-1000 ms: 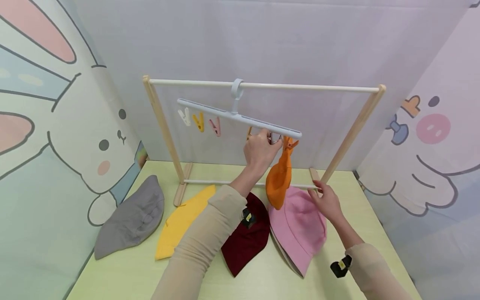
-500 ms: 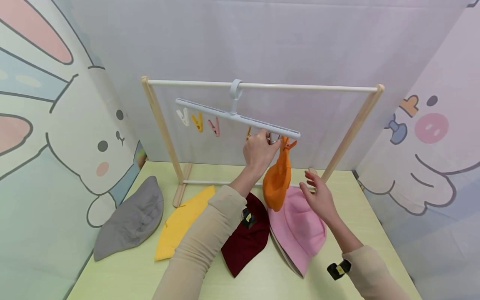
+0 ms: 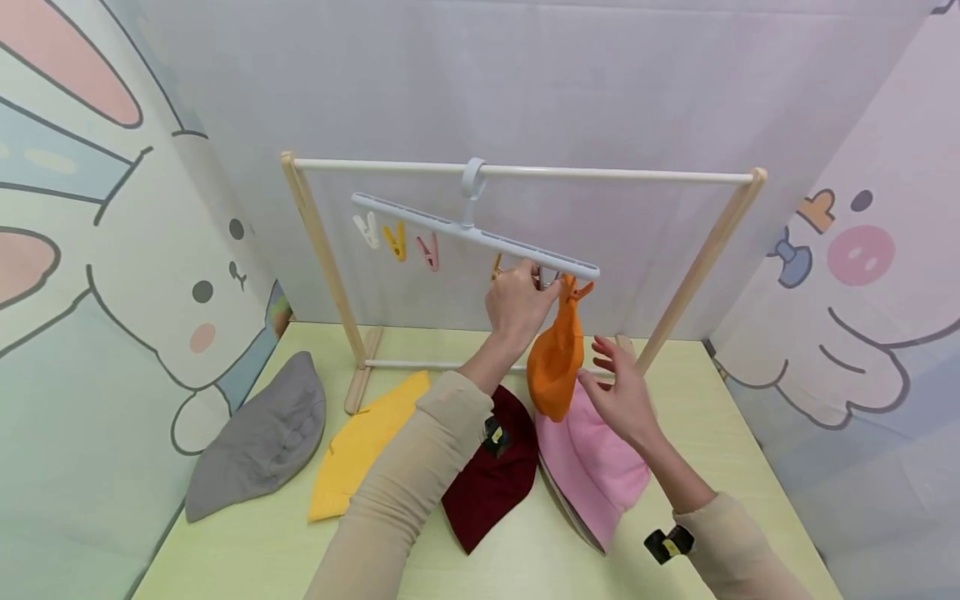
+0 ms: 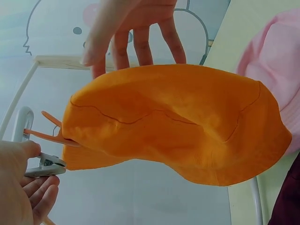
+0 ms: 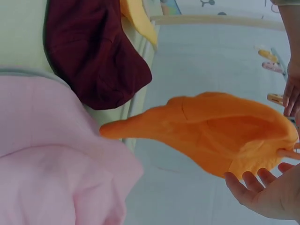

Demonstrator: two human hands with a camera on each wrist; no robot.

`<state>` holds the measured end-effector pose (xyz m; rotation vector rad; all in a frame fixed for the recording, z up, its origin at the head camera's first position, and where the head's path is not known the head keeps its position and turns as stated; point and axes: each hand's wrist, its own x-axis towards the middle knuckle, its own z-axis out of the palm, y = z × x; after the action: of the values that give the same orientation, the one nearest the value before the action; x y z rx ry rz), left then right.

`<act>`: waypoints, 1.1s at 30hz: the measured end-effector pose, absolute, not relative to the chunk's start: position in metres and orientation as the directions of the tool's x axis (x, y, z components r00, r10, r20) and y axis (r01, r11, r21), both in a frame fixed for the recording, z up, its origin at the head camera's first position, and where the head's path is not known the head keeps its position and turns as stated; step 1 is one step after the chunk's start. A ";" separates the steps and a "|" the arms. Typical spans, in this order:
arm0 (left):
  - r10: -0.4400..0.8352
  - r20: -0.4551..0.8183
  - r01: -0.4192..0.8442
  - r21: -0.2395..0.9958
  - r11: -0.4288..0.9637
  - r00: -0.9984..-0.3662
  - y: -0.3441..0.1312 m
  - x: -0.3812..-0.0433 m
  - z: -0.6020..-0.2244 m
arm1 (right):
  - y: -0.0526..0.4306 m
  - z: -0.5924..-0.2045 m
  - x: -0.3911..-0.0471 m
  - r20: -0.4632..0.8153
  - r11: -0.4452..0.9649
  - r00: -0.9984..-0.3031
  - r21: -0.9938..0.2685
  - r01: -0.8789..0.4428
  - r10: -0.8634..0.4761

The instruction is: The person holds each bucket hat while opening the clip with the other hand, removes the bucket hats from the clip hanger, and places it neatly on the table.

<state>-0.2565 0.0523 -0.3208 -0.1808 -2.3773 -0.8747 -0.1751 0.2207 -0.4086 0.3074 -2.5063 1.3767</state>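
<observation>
An orange bucket hat (image 3: 555, 367) hangs from the right end of the light grey hanger (image 3: 480, 235), held by an orange clothespin (image 4: 51, 134). With thumb and fingers, my left hand (image 3: 519, 304) pinches a grey clothespin (image 4: 47, 165) beside the orange one. The grey clothespin's tip lies close to the hat's edge; whether it grips the cloth I cannot tell. To the right of the hat is my right hand (image 3: 617, 392), fingers loosely spread and holding nothing. In the right wrist view, the right hand's fingertips (image 5: 247, 176) are at the hat's lower edge.
The hanger hooks over the white top bar (image 3: 600, 173) of a wooden-sided rack. White (image 3: 367, 231), yellow (image 3: 395, 241) and pink (image 3: 428, 252) clothespins hang on its left half. Grey (image 3: 262, 442), yellow (image 3: 367, 450), maroon (image 3: 495, 475) and pink (image 3: 592, 467) bucket hats lie on the table (image 3: 247, 550).
My right hand has moved left from the rack's right foot to beside the orange hat. The hat has swung slightly. My left hand stays at the clothespin.
</observation>
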 end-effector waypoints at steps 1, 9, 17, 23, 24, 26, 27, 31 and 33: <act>-0.073 0.575 0.316 0.547 0.775 -0.815 0.052 -0.256 -0.321 | 0.219 -0.409 -0.175 0.325 0.524 -0.944 -0.795 -0.306 -0.059; -0.051 0.580 0.327 0.527 0.784 -0.813 0.052 -0.255 -0.321 | 0.205 -0.412 -0.174 0.313 0.547 -0.947 -0.782 -0.300 -0.072; -0.049 0.562 0.321 0.540 0.778 -0.826 0.052 -0.253 -0.321 | 0.193 -0.412 -0.177 0.354 0.568 -0.935 -0.771 -0.287 0.009; -0.053 0.565 0.331 0.554 0.764 -0.824 0.052 -0.251 -0.320 | 0.191 -0.414 -0.179 0.370 0.580 -0.929 -0.762 -0.288 0.025; -0.055 0.565 0.331 0.556 0.762 -0.823 0.052 -0.251 -0.320 | 0.191 -0.414 -0.178 0.370 0.583 -0.929 -0.761 -0.284 0.031; -0.056 0.565 0.333 0.560 0.759 -0.823 0.052 -0.250 -0.320 | 0.191 -0.414 -0.177 0.371 0.586 -0.927 -0.762 -0.275 0.047; -0.056 0.565 0.334 0.562 0.757 -0.824 0.052 -0.250 -0.320 | 0.191 -0.415 -0.177 0.375 0.591 -0.925 -0.760 -0.271 0.058; -0.053 0.561 0.342 0.574 0.744 -0.826 0.052 -0.249 -0.320 | 0.192 -0.416 -0.176 0.411 0.614 -0.906 -0.742 -0.270 0.098; -0.051 0.561 0.347 0.578 0.739 -0.827 0.051 -0.249 -0.320 | 0.193 -0.417 -0.175 0.426 0.636 -0.897 -0.726 -0.261 0.119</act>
<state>-0.2495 0.0512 -0.3203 -0.2233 -2.3795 -0.9419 -0.1755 0.1930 -0.4170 0.1121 -2.4191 1.1728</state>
